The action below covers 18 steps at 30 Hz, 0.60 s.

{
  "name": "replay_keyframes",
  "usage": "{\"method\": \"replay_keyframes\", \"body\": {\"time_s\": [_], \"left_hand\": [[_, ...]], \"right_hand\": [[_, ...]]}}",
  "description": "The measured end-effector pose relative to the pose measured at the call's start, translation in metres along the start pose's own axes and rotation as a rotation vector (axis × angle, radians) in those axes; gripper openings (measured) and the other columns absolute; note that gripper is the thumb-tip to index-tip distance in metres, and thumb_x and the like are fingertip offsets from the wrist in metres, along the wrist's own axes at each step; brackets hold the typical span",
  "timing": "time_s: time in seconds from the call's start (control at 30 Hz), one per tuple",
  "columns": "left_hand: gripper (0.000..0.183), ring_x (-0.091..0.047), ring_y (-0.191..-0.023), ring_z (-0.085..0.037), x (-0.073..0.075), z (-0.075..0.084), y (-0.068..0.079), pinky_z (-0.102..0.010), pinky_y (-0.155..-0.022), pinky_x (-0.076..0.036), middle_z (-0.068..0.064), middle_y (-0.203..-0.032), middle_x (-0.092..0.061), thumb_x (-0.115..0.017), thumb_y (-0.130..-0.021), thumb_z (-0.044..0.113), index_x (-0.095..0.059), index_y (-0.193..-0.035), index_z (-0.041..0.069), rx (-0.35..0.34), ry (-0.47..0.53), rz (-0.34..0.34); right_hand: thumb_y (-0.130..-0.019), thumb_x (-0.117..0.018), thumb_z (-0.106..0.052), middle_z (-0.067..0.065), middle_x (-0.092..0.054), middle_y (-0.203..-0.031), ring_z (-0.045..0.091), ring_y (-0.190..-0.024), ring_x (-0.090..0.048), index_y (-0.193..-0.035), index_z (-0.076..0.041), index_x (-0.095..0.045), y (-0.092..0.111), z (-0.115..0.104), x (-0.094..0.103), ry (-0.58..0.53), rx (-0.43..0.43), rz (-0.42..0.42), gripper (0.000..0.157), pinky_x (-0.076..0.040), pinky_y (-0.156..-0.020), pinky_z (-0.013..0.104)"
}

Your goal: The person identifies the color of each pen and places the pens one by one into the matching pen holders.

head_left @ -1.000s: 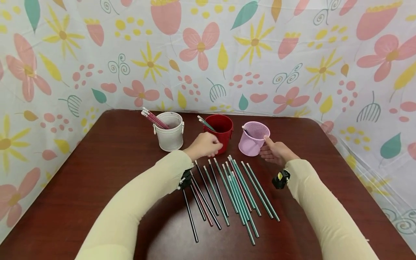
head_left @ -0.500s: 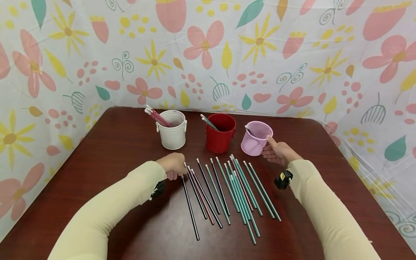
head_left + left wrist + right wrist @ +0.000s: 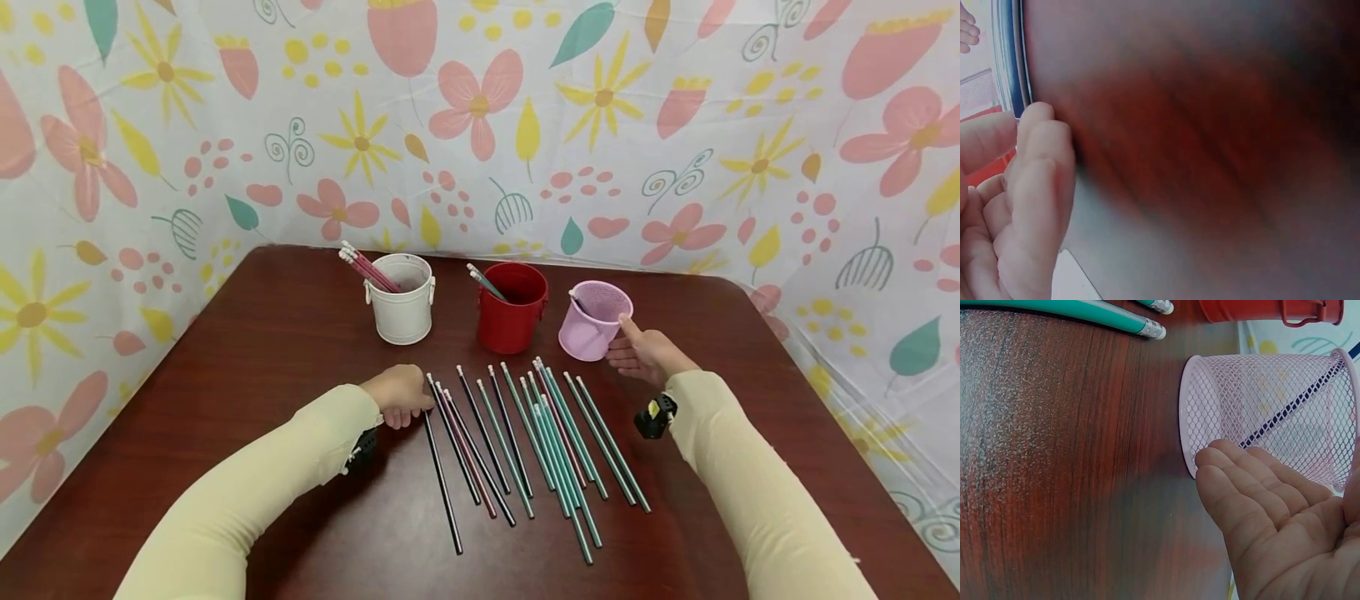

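Observation:
My left hand (image 3: 401, 394) is at the eraser end of the leftmost dark pencil (image 3: 444, 483), thumb and forefinger pinching it; the hand hides that end in the head view. The left wrist view shows the fingertips (image 3: 1038, 115) against dark blue pencil shafts. My right hand (image 3: 648, 354) holds the side of a pink mesh pencil cup (image 3: 585, 337), thumb at the rim and fingers along the outer wall. One dark pencil (image 3: 1291, 409) leans inside this cup. Beside the left hand, several dark, green and dark red pencils (image 3: 551, 450) lie spread on the brown table (image 3: 300, 500).
A white bucket (image 3: 402, 312) with several pink-red pencils (image 3: 367, 271) stands at the back left. Beside it, a red bucket (image 3: 512, 321) holds green pencils (image 3: 486, 282). A flower-patterned cloth (image 3: 480, 167) hangs behind the table.
My left hand has moved from in front of the red bucket leftward and down to the leftmost dark pencil, where its thumb and forefinger closed in. My right hand stays at the pink cup.

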<state>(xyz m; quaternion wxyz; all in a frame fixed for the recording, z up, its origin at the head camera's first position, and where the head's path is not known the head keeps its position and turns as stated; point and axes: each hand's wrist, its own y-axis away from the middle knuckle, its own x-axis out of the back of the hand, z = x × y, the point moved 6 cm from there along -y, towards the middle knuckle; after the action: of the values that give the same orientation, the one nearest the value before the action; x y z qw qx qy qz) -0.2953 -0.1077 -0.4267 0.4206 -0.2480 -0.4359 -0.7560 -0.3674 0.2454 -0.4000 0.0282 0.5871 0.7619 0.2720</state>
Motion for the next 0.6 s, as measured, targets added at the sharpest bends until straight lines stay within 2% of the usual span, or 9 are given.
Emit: {"method": "replay_keyframes", "body": {"time_s": [0.13, 0.27, 0.43, 0.6], "left_hand": [[0.028, -0.058, -0.041, -0.017, 0.004, 0.002, 0.002, -0.029, -0.044, -0.052, -0.008, -0.051, -0.060, -0.057, -0.090, 0.008, -0.062, -0.064, -0.001, -0.017, 0.025, 0.054], [0.030, -0.057, -0.040, -0.016, 0.008, 0.008, 0.007, -0.029, -0.042, -0.050, -0.007, -0.049, -0.060, -0.063, -0.090, 0.015, -0.064, -0.063, 0.002, -0.026, -0.020, 0.104], [0.031, -0.058, -0.042, -0.018, 0.003, 0.010, 0.006, -0.029, -0.042, -0.050, -0.009, -0.051, -0.061, -0.066, -0.089, 0.020, -0.064, -0.065, 0.001, 0.005, -0.089, 0.041], [0.032, -0.060, -0.043, -0.019, -0.002, 0.006, 0.001, -0.030, -0.044, -0.051, -0.010, -0.052, -0.061, -0.064, -0.090, 0.019, -0.063, -0.064, -0.001, 0.034, -0.073, 0.015]], "right_hand": [[-0.100, -0.020, -0.053, 0.009, -0.065, -0.101, 0.012, -0.089, -0.062, -0.135, 0.020, -0.032, 0.000, 0.000, -0.001, 0.011, 0.008, -0.006, 0.082, -0.052, -0.083, 0.030], [-0.100, -0.020, -0.055, 0.010, -0.064, -0.102, 0.014, -0.091, -0.062, -0.135, 0.019, -0.033, 0.001, 0.000, -0.003, 0.011, 0.009, -0.006, 0.083, -0.051, -0.087, 0.032], [-0.100, -0.021, -0.055, 0.006, -0.065, -0.095, 0.012, -0.086, -0.062, -0.135, 0.018, -0.034, 0.002, 0.000, -0.001, 0.003, 0.000, 0.006, 0.082, -0.052, -0.083, 0.030], [-0.100, -0.021, -0.054, 0.004, -0.065, -0.093, 0.011, -0.084, -0.062, -0.134, 0.019, -0.035, 0.002, 0.001, 0.000, -0.002, 0.000, 0.004, 0.081, -0.052, -0.080, 0.029]]}}
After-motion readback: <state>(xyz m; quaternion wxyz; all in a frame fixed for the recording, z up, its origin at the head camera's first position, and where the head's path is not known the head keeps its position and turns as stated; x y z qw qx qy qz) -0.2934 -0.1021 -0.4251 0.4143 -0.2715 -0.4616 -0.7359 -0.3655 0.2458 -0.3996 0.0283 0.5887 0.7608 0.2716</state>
